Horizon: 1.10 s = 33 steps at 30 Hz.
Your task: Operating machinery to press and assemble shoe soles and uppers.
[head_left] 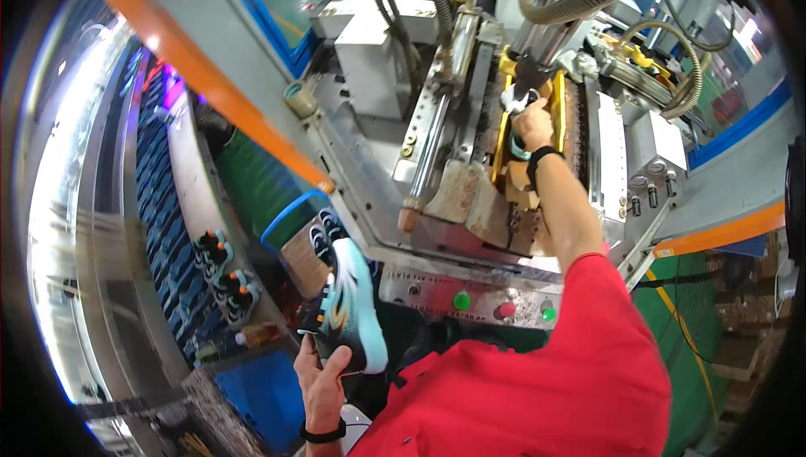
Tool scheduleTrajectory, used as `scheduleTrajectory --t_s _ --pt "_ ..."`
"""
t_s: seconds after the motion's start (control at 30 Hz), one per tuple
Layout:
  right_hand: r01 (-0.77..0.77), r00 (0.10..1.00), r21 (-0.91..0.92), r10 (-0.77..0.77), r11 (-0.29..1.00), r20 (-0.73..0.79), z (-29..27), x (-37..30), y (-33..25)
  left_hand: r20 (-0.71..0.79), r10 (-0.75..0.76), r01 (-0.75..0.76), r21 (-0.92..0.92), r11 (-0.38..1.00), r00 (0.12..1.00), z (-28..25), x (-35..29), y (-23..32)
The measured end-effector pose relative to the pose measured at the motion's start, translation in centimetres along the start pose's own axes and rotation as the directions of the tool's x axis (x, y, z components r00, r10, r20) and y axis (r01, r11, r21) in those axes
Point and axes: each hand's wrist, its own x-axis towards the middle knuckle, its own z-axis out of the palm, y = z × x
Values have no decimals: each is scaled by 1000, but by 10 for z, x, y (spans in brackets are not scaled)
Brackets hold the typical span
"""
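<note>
My left hand [323, 377] is closed around the heel end of a sneaker [353, 314] with a black and white upper and a thick light-blue sole. The shoe is tilted, toe pointing away from me. My right arm reaches forward into the machine [466, 197], where my right hand [535, 127] is closed on a second shoe [518, 101] between yellow side pads [501, 134]. Only black and white parts and a bit of light blue show of that shoe; my hand and wrist hide the rest.
Green and red buttons [507, 310] sit on the machine's front panel. Ribbed hoses [579, 5] hang overhead. On the left, more sneakers [231, 276] stand beside a conveyor [172, 230]. A blue-rimmed bin [302, 260] and a blue tray [264, 402] are near my left hand.
</note>
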Motion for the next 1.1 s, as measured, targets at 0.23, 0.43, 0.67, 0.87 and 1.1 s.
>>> scheduleTrajectory --t_s 0.23,0.43,0.67,0.87,1.1 --pt "628 710 391 -701 673 64 -123 -262 -16 -357 -68 21 -133 991 932 -35 -59 -58" --pt "832 295 425 -933 357 206 27 -374 69 -392 -130 14 -285 958 911 -50 -109 -126" --pt "861 222 403 -942 310 250 45 -366 78 -724 -307 -33 -415 909 618 -103 -215 -215" --pt "716 33 656 -951 237 307 9 -424 6 -907 -381 -353 -420 836 179 -231 -325 -326" --pt "469 -290 878 -923 93 253 -31 -576 -65 -879 -265 111 -333 936 -396 -412 -413 -428"
